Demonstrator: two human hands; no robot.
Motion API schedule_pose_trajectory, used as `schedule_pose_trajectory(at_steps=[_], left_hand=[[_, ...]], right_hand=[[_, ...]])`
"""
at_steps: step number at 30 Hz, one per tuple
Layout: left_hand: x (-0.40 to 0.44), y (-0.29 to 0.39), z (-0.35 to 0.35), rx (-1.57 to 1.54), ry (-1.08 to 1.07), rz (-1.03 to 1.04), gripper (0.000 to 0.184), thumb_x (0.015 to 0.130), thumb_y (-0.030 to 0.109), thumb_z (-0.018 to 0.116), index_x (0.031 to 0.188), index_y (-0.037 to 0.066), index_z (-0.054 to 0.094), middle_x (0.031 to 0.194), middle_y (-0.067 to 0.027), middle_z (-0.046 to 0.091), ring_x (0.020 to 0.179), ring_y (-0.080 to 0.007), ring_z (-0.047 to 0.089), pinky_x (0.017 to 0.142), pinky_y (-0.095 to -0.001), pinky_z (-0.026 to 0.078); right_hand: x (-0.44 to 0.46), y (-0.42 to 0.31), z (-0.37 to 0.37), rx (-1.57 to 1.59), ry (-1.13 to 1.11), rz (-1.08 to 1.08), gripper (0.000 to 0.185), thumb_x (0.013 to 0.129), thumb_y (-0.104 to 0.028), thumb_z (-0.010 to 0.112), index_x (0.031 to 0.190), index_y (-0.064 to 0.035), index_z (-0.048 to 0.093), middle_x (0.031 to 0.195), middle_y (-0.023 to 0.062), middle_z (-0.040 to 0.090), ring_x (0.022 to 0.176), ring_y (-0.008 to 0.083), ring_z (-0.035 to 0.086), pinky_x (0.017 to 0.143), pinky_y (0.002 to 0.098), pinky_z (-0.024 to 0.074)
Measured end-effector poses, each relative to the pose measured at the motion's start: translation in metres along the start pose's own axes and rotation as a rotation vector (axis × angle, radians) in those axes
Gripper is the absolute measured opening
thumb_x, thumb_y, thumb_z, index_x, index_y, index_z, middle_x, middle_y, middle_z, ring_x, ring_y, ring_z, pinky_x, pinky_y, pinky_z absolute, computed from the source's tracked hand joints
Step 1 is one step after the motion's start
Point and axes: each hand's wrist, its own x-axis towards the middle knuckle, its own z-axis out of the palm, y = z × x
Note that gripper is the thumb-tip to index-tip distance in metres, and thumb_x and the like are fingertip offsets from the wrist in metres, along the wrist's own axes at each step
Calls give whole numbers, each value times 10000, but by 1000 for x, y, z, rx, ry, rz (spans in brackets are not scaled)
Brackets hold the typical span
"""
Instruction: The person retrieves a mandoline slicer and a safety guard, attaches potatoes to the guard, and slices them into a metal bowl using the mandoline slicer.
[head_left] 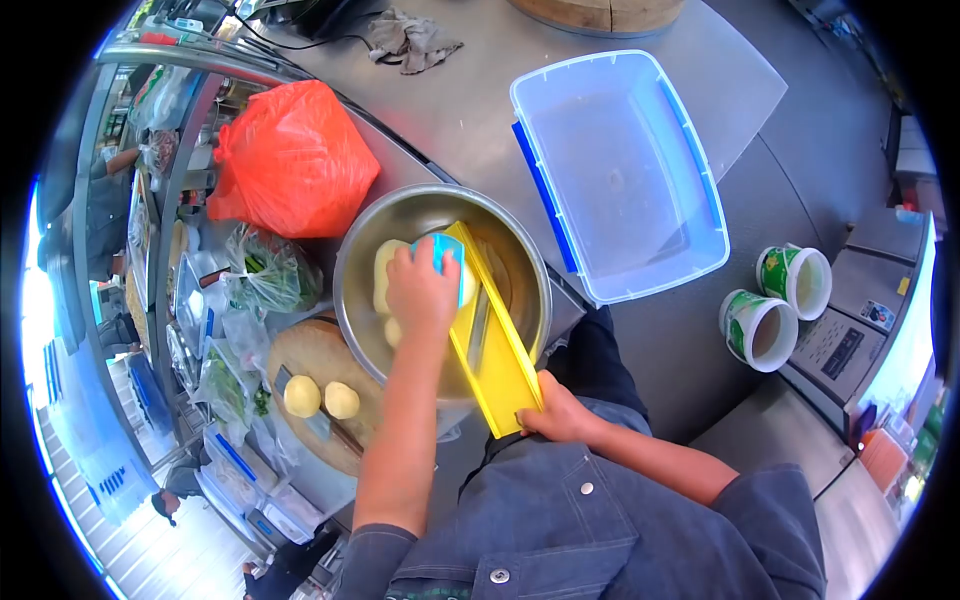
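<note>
A yellow slicer (505, 380) leans at a slant in a round metal bowl (357, 215), its lower end sticking out over the rim toward my body. My right hand (562, 408) grips that lower end. Over the bowl, my left hand (424, 290) is closed on a blue holder (440, 243) at the slicer's upper part. Something pale shows between the holder and the slicer. Peeled potatoes (384, 272) lie in the bowl beside my left hand, partly hidden by it. Two more peeled potatoes (341, 400) rest on a round wooden board (290, 350) with a knife.
A clear plastic container (630, 180) with blue clips stands right of the bowl. A red plastic bag (295, 160) and bagged greens (265, 270) are at the left. Two green-and-white buckets (772, 337) stand at the right. A grey cloth (410, 42) lies at the top. Other people appear far left.
</note>
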Motion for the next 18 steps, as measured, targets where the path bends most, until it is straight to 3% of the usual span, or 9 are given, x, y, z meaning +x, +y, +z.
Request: schedule_pose_trajectory(at_steps=[2, 5, 8, 11, 14, 18], left_hand=[[-3, 4, -6, 7, -20, 25, 337, 847, 249, 692, 1127, 65, 660, 997, -196, 599, 925, -397, 596, 776, -500, 508], [-97, 20, -41, -95, -104, 82, 410, 820, 292, 707, 1168, 80, 659, 1052, -215, 610, 958, -416, 600, 803, -524, 510], [-113, 28, -43, -84, -63, 108, 411, 805, 301, 719, 1155, 92, 665, 1041, -217, 607, 951, -425, 600, 793, -532, 513], [-22, 4, -1, -8, 41, 42, 344, 834, 268, 694, 1124, 85, 668, 1007, -187, 601, 923, -394, 595, 747, -509, 522], [16, 4, 0, 41, -32, -43, 323, 868, 245, 664, 1143, 77, 662, 1014, -155, 611, 959, -377, 594, 773, -486, 525], [-102, 24, -41, -90, -69, 108, 386, 806, 244, 720, 1145, 74, 651, 993, -187, 580, 930, -390, 581, 782, -488, 513]], right_hand=[[-2, 11, 2, 21, -10, -7, 384, 856, -97, 645, 1081, 54, 373, 890, 187, 634, 663, 210, 680, 600, 348, 551], [4, -1, -6, 2, -21, 0, 380, 861, -103, 647, 1098, 50, 392, 905, 162, 619, 688, 189, 669, 612, 328, 545], [4, -2, -10, -64, -28, 14, 380, 868, -109, 645, 1123, 46, 411, 922, 139, 605, 721, 168, 659, 628, 308, 541], [1, -3, -5, -3, -17, -4, 392, 854, -104, 644, 1094, 61, 382, 883, 171, 623, 678, 193, 675, 586, 341, 541], [-4, 3, 0, 30, -6, -2, 399, 853, -101, 644, 1105, 61, 380, 885, 171, 623, 679, 198, 677, 593, 336, 547], [4, 11, -3, 65, -20, 27, 389, 854, -91, 640, 1108, 56, 384, 882, 168, 617, 677, 185, 661, 607, 333, 546]])
